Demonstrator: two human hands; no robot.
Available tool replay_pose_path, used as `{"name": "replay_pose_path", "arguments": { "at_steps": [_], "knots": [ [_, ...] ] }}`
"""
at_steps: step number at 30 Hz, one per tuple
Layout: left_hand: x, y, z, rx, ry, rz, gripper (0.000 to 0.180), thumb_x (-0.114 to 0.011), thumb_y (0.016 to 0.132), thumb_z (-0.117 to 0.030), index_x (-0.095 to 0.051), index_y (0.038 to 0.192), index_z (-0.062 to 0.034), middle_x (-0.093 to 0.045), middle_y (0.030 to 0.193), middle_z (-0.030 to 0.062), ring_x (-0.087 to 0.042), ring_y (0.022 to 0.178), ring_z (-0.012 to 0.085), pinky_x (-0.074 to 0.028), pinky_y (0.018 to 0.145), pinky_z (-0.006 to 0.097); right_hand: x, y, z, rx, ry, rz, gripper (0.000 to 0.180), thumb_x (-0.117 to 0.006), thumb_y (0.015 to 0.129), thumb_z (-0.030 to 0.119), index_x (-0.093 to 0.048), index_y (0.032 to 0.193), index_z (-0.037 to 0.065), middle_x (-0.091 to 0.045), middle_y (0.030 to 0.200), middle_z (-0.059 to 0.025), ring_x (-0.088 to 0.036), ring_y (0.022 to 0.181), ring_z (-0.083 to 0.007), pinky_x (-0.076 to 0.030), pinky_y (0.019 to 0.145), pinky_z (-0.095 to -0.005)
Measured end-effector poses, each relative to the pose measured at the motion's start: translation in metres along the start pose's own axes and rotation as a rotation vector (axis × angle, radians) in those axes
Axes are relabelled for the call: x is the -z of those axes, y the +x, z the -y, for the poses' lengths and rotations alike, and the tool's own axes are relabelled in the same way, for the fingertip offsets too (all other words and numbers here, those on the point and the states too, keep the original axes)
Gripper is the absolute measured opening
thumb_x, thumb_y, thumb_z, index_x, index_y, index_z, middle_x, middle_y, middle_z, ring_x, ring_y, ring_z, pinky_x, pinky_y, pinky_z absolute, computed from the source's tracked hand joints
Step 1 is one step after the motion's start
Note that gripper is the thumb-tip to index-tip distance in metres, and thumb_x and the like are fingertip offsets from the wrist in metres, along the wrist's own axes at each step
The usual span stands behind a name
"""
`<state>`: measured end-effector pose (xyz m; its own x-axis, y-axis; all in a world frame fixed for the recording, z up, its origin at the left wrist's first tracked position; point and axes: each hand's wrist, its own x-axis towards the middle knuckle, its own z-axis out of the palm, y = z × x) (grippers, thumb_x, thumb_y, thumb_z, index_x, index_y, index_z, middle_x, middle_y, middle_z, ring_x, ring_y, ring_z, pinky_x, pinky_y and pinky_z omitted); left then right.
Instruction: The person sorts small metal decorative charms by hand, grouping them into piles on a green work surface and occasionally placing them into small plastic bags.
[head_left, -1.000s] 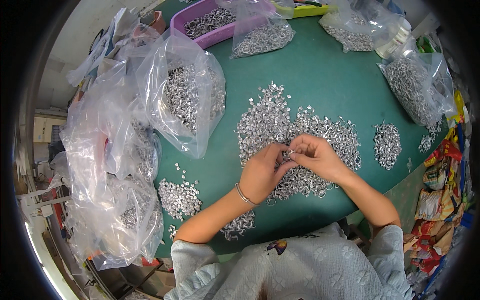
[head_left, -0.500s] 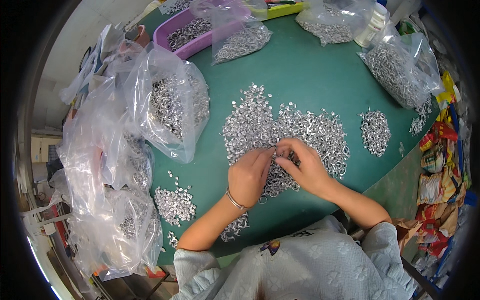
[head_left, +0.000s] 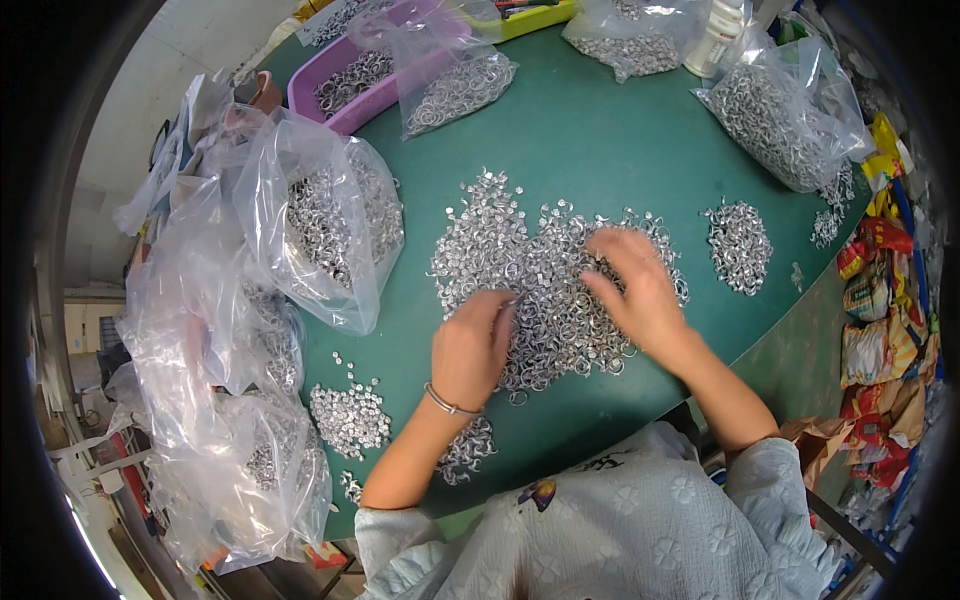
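Observation:
A broad pile of small silvery metal rings and fittings covers the middle of the green table. At the pile's left front, my left hand is closed, thumb and forefinger together over the metal pieces. What it pinches is too small to make out. Over the right part of the pile, my right hand has its thumb and forefinger apart, fingertips down at the pieces. A small heap of curved pieces lies beside my left forearm.
Left stand a heap of small round pieces and clear bags of metal parts. At the back are a purple tray, a yellow-green tray and a white bottle. Right are another heap and a filled bag.
My hands were together over the pile's middle and are now apart. The right has moved right and farther out; the left has shifted slightly left. The whole view has shifted a little.

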<state>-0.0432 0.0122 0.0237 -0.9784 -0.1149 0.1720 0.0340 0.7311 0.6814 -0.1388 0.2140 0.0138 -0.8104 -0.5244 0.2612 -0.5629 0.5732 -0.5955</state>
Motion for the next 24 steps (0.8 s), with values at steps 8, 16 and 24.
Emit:
{"name": "replay_pose_path", "arguments": {
  "at_steps": [8, 16, 24],
  "knots": [
    [-0.003, -0.003, 0.005, 0.029, -0.227, -0.021, 0.017, -0.066, 0.079, 0.006, -0.067, 0.096, -0.0002, -0.065, 0.097, 0.0111, -0.063, 0.079, 0.0203, -0.049, 0.064, 0.027, -0.01, -0.011, 0.003, 0.135, -0.128, 0.265, 0.054, -0.065, 0.084, 0.037, -0.054, 0.124, 0.002, -0.046, 0.131, -0.0181, -0.039, 0.129, -0.0362, -0.024, 0.107, -0.06],
    [0.01, -0.016, 0.0, 0.124, -0.238, -0.031, 0.019, -0.066, 0.079, 0.006, -0.068, 0.097, -0.0009, -0.066, 0.09, 0.0112, -0.064, 0.077, 0.0208, -0.051, 0.067, 0.028, -0.011, -0.047, 0.03, 0.283, -0.004, 0.396, 0.054, -0.067, 0.082, 0.038, -0.057, 0.122, 0.003, -0.038, 0.142, -0.0179, -0.026, 0.138, -0.0385, -0.023, 0.111, -0.0558],
    [0.024, -0.078, 0.0, 0.133, 0.018, -0.009, 0.02, -0.061, 0.079, 0.007, -0.065, 0.097, -0.001, -0.065, 0.09, 0.0117, -0.061, 0.08, 0.0275, -0.046, 0.074, 0.034, 0.018, -0.059, -0.001, 0.399, 0.146, 0.402, 0.039, -0.07, 0.08, 0.019, -0.061, 0.114, 0.003, -0.053, 0.127, -0.0114, -0.043, 0.127, -0.0316, -0.036, 0.102, -0.0463]
  ]
}}
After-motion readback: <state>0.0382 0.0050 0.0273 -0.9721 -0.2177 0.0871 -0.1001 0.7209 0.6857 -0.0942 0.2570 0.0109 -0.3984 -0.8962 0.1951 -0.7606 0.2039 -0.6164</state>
